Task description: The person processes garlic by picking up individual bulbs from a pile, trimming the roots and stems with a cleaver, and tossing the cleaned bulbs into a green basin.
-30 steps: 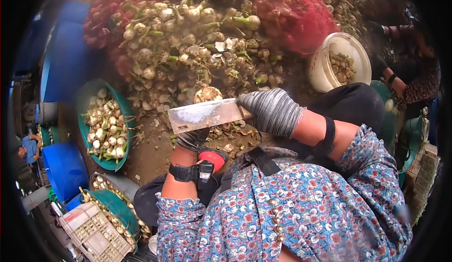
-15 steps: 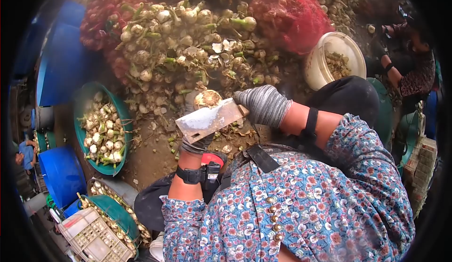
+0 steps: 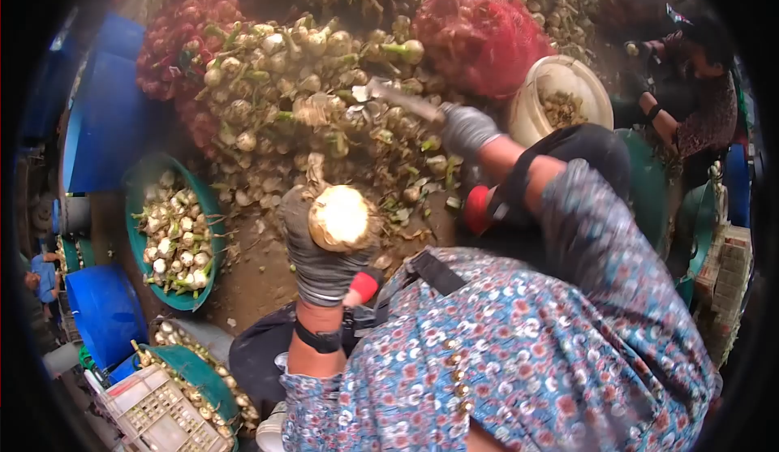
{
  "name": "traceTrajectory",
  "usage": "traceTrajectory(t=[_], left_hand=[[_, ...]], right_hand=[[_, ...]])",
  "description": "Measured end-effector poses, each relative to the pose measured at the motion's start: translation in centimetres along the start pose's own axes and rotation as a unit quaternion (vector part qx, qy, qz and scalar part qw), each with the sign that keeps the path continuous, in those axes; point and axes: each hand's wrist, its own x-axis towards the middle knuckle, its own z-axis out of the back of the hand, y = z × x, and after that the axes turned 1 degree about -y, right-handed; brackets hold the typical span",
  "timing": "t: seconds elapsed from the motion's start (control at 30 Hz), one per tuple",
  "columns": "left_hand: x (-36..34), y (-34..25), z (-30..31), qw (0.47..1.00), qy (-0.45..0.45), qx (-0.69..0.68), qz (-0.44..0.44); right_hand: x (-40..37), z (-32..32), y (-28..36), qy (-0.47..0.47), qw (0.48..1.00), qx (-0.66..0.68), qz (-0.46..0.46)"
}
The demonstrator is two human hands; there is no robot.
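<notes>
My left hand (image 3: pixel 312 245), in a grey striped glove, is wrapped round a pale bulb (image 3: pixel 339 217) of the onion or garlic kind. A broad whitish face of the bulb points up at me, and its dry papery neck stands above it. Out to the right, my gloved right hand (image 3: pixel 471 131) grips a cleaver (image 3: pixel 406 101) by its handle. The blade is smeared by motion and points left over a large heap of bulbs (image 3: pixel 260 111) with green stems, apart from the bulb in my left hand.
A white bucket (image 3: pixel 523 115) with trimmings stands by my right knee, behind it a red mesh sack (image 3: pixel 479 38). At left are a green basin (image 3: pixel 215 245) of bulbs, blue tubs (image 3: pixel 105 306) and a pale crate (image 3: pixel 154 403). Another person (image 3: pixel 706 95) sits at far right.
The cleaver has swung away from the bulb, up and to the right with my right hand. My left hand has come lower and closer, turning the bulb's pale face upward.
</notes>
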Motion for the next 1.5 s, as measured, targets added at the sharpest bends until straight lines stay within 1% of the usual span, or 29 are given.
traceTrajectory(t=[0.03,0.1,0.13,0.17,0.23,0.27,0.3,0.37,0.43,0.5,0.53,0.57,0.63,0.7,0.73,0.77,0.8,0.83,0.87,0.93,1.07,1.17,1.2,1.23,1.3,1.37,1.43,1.47,1.5], left_hand=[[-0.1,-0.1,0.4,1.0,-0.01,-0.006,0.01],[0.1,0.5,0.9,0.998,-0.034,0.04,-0.033],[0.0,1.8,0.4,0.999,-0.005,0.03,0.018],[0.4,2.7,-0.5,0.999,-0.017,0.044,-0.023],[1.0,3.6,-2.0,0.993,-0.015,0.075,-0.089],[1.1,3.1,-2.2,0.977,0.033,0.19,-0.091],[1.4,2.2,-2.2,0.945,0.08,0.3,-0.104],[1.0,3.2,-2.4,0.959,-0.01,0.207,-0.193],[0.0,5.2,-2.5,0.998,-0.044,0.033,-0.026],[0.4,5.4,-1.8,0.958,0.003,-0.235,0.164],[1.2,4.7,-1.1,0.876,0.032,-0.386,0.287],[0.4,6.9,-1.2,0.771,0.087,-0.502,0.381],[0.6,8.2,-2.9,0.634,0.062,-0.628,0.448],[-0.6,10.1,-2.8,0.632,0.086,-0.62,0.457],[-0.9,10.7,-2.8,0.69,0.104,-0.569,0.435],[-1.3,11.8,-2.7,0.792,0.136,-0.467,0.37],[-2.1,13.2,-2.2,0.942,0.189,-0.174,0.217],[-2.7,14.1,-1.9,0.971,0.194,0.123,0.072],[-3.1,14.9,-2.0,0.942,0.167,0.289,-0.011],[-2.7,13.9,-1.8,0.916,0.18,0.358,-0.012],[-3.4,14.3,-2.0,0.92,0.173,0.35,-0.009],[-0.7,5.9,0.9,0.959,0.107,0.087,0.249],[-1.0,5.9,0.9,0.982,0.038,-0.035,0.18],[-0.7,5.8,1.3,0.984,0.055,0.002,0.172],[0.2,4.5,2.3,0.98,0.074,0.071,0.171],[1.4,4.9,1.1,0.944,0.16,0.16,0.239],[1.6,7.4,-1.1,0.928,0.262,0.213,0.158],[0.8,7.8,-1.8,0.974,0.185,0.091,0.091],[2.1,7.7,-2.3,0.942,0.269,0.203,0.001]], right_hand=[[0.1,0.1,-0.2,-0.061,0.997,0.027,0.025],[0.2,-0.7,1.6,-0.038,0.986,0.144,0.073],[-2.2,0.8,3.7,-0.049,0.964,0.183,0.185],[-2.8,-1.2,4.3,0.014,0.911,0.392,0.13],[-5.7,0.6,7.0,0.195,0.845,0.492,0.075],[-5.9,-1.3,7.2,0.246,0.796,0.551,0.05],[-5.7,-1.2,7.6,0.247,0.817,0.516,0.069],[-5.4,-1.0,8.4,0.246,0.856,0.442,0.109],[-6.3,1.0,9.4,0.271,0.832,0.477,0.088],[-5.0,-1.3,10.1,0.155,0.837,0.462,0.25],[-6.4,1.0,10.9,0.217,0.839,0.461,0.19],[-5.4,-1.7,10.1,0.182,0.83,0.455,0.267],[-6.3,-1.3,10.4,0.174,0.871,0.37,0.272],[-6.2,-1.1,10.5,0.159,0.911,0.238,0.296],[-6.0,-0.3,10.7,0.166,0.929,0.156,0.293],[-5.8,0.2,10.8,0.172,0.939,0.073,0.289],[-5.7,0.3,10.6,0.137,0.933,0.027,0.332],[-5.5,0.2,10.6,0.125,0.931,0.017,0.342],[-5.4,0.2,10.7,0.113,0.929,0.007,0.352],[-5.7,0.4,11.2,0.092,0.928,-0.006,0.361],[-4.5,-0.4,11.4,0.142,0.934,-0.092,0.314],[-1.1,-1.7,9.6,0.21,0.953,-0.093,0.196],[0.2,-2.0,7.9,0.207,0.965,-0.104,0.122],[1.0,-2.7,6.3,0.195,0.962,-0.14,0.129],[-0.7,-2.3,8.4,0.165,0.978,0.092,0.089],[-3.6,-0.6,11.8,0.176,0.932,0.289,0.132],[-5.0,-0.8,13.5,0.123,0.923,0.283,0.231],[-5.4,-0.6,14.3,0.122,0.942,0.224,0.218],[-5.1,-0.1,15.0,0.119,0.958,0.16,0.208]])
